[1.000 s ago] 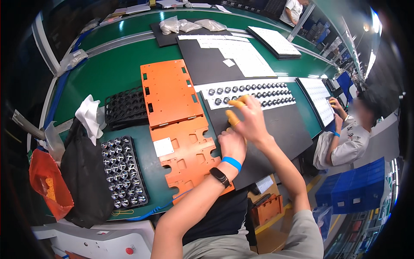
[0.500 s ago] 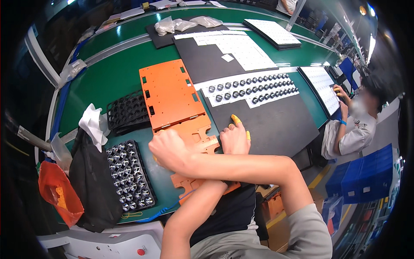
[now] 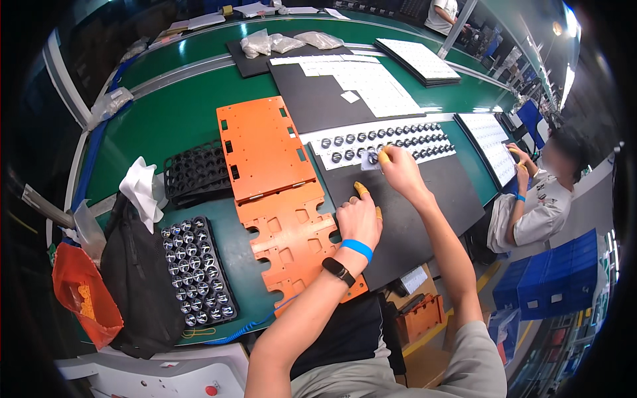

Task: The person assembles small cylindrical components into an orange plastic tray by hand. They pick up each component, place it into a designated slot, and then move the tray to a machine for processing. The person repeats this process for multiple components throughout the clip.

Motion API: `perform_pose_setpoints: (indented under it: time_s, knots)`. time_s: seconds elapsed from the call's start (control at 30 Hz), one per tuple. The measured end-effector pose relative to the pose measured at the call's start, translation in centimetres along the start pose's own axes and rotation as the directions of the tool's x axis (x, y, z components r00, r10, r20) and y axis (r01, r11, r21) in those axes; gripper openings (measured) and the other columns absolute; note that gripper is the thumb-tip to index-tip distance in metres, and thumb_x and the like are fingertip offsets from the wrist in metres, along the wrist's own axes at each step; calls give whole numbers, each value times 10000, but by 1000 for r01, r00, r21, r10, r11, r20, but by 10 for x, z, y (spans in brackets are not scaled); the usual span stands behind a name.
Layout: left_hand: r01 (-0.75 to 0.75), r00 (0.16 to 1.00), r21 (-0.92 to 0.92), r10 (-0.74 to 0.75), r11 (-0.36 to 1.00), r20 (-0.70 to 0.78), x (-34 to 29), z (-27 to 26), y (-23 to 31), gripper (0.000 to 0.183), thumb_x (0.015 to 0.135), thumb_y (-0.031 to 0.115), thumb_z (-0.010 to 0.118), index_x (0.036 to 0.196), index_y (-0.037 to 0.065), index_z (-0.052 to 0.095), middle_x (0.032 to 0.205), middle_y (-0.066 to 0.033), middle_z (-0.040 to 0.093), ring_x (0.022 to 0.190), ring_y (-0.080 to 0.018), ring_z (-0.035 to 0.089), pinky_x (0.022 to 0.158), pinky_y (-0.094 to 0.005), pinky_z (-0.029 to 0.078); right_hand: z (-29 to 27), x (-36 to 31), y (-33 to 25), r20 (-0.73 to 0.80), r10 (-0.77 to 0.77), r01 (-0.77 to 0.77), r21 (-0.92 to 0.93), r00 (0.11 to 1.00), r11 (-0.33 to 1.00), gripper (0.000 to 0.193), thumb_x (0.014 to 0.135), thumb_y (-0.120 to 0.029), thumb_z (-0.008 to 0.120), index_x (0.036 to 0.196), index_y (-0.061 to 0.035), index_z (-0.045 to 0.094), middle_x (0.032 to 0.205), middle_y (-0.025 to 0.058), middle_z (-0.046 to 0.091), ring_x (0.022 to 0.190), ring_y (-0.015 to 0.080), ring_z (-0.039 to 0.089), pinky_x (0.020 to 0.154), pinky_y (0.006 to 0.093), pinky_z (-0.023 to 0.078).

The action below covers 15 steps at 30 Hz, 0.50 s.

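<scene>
A: Head view. Right hand (image 3: 398, 169) is up at the white strip of round black parts (image 3: 381, 142), fingertips pinched on something small and pale at the strip's near edge. Too small to say whether it's a part or a bit of film.

B: Left hand?

A: Left hand (image 3: 358, 222) lies flat, fingers loose, holding nothing. It rests where the orange cut-out plate (image 3: 292, 242) meets the black mat (image 3: 411, 212), likely as a brace while the right one picks. Yellow finger cots on both hands, probably to keep prints off the parts.

B: Where does the strip sit?

A: Across the far edge of the black mat, just right of the solid orange plate (image 3: 262, 146). Within the right arm's reach, which fits the picking side.

B: And on the left?

A: Filled black tray of round parts (image 3: 196, 272) sits near the bench edge, just left of the cut-out plate. Empty black grid tray (image 3: 196, 172) lies behind it, farther back. Black bag (image 3: 139, 278) and an orange bag (image 3: 83, 298) are parked at the far left.

B: Anyone else?

A: A seated co-worker (image 3: 537, 199) on the right, hands on a white sheet tray (image 3: 491, 136). Well apart from these hands.
</scene>
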<state>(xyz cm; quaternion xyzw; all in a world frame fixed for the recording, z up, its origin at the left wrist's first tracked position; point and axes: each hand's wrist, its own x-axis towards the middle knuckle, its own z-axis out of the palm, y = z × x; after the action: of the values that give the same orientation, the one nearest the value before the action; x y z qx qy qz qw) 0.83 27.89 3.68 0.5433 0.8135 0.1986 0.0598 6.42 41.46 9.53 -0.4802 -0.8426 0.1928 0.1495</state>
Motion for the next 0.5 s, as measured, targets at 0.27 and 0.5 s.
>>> perform_pose_setpoints:
  time_s: [0.27,0.5]
  knots:
    - [42,998,-123,-48,992,-42,5,4,-10,374,822,141,657,1089,-85,525,755,-183,698,706,-331,710,638,-420,572,16,-15,35,-138,-113,90,-162,984,983,280,915,-277,608,975,-20,699,912,207,691,888,388,669,763,485,518]
    - [52,999,-191,-49,980,17,5,-7,-10,399,825,172,661,1087,-89,512,749,-199,696,710,-356,705,649,-448,567,21,-23,36,-162,-388,353,-207,907,912,260,792,-212,775,960,-27,707,904,123,633,882,314,624,794,424,507]
